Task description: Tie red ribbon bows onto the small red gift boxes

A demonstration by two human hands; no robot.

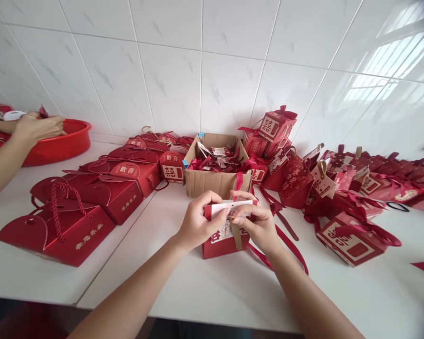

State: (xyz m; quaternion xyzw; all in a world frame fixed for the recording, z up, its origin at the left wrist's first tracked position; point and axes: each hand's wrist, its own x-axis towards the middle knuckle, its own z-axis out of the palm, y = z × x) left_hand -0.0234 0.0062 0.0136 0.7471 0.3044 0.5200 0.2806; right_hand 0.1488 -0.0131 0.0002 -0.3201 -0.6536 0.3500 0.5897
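Observation:
Between my hands, on the white table, stands a small red gift box (pixel 219 249) with a white printed card (pixel 223 231) against its front. My left hand (pixel 203 219) is closed around the box's upper left side, its thumb pressed on the card. With thumb and finger, my right hand (pixel 256 219) pinches a short gold ribbon (pixel 237 235) in front of the card. A long red ribbon (pixel 292 252) trails from behind the box to the right. The far side of the box is hidden.
Behind my hands is an open cardboard box (pixel 215 181) of cards and ribbons. Larger red boxes with rope handles (pixel 88 230) line the left; finished-looking small boxes (pixel 353 238) crowd the right. Far left, another person's hand (pixel 38 127) is over a red basin (pixel 61 146).

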